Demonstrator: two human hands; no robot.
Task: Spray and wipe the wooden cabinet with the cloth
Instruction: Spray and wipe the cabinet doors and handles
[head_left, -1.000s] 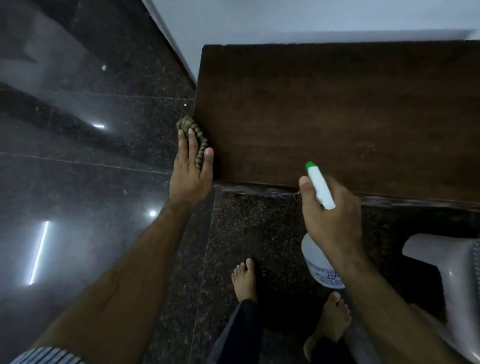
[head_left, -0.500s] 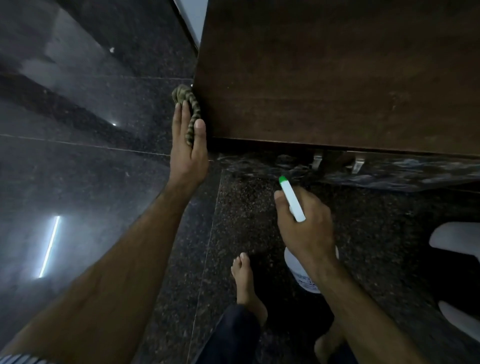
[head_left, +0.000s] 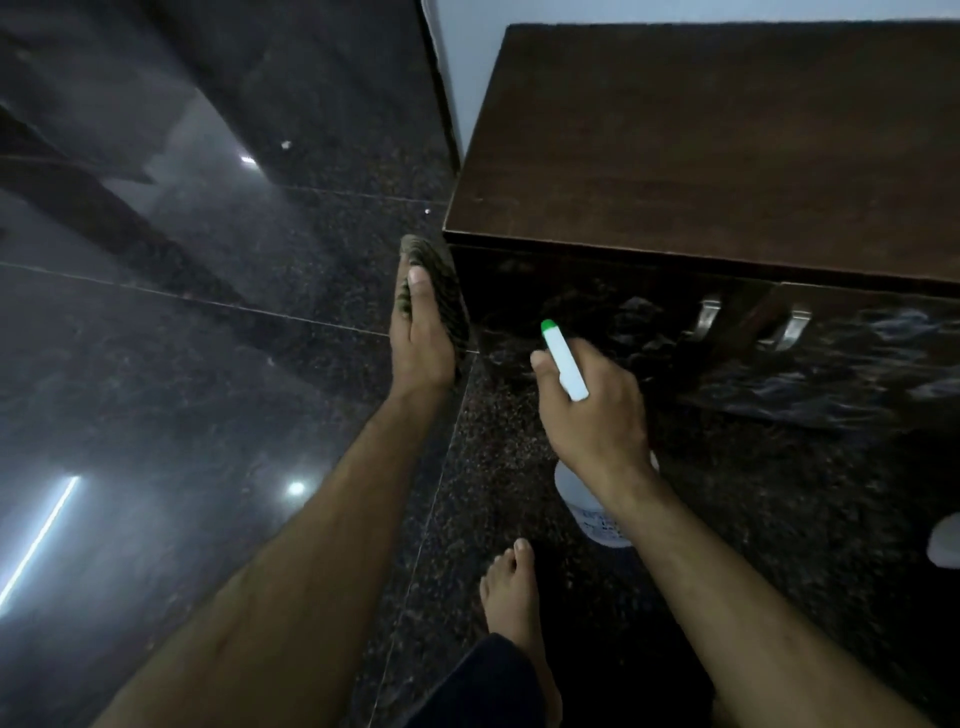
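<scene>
A dark brown wooden cabinet fills the upper right, its top seen from above and its glossy front below with two metal handles. My left hand presses a striped olive cloth flat against the cabinet's left side, below the top corner. My right hand grips a white spray bottle with a green nozzle tip, which points toward the cabinet's front left. The bottle's body hangs under my wrist, mostly hidden.
Glossy black granite floor spreads to the left and under me, with light reflections. A white wall stands behind the cabinet. My bare left foot is near the bottom centre. A white plastic object shows at the right edge.
My left hand with the cloth has slid down the cabinet's left side from the top edge. The view has tilted, showing the cabinet's front and handles. The right hand keeps the bottle.
</scene>
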